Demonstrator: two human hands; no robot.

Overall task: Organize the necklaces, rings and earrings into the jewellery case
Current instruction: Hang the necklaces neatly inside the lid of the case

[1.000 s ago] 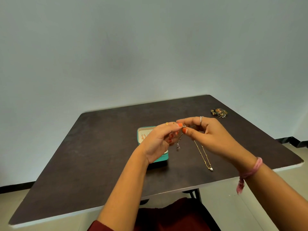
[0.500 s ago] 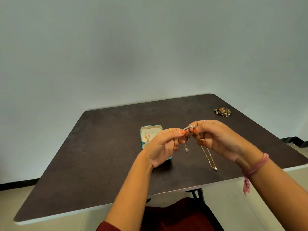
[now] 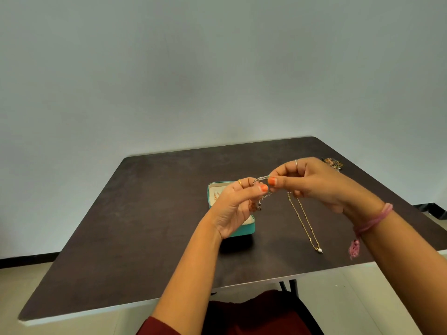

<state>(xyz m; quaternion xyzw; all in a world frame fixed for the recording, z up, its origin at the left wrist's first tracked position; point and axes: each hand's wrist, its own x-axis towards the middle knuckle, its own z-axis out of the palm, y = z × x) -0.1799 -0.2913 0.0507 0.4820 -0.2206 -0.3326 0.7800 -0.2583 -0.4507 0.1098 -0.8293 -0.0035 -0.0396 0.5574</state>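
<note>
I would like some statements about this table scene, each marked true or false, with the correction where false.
1. Both hands, left hand and right hand, pinch a silver chain. True.
2. The jewellery case is closed. False: it is open.
3. The gold necklace lies inside the case. False: it lies on the table, right of the case.
4. A small jewellery pile sits near the table's far right edge. True.

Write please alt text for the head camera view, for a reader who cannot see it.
Two hands, left hand and right hand, pinch a thin silver chain above a dark table. Behind them sits an open teal jewellery case; a gold necklace lies beside it.
</note>
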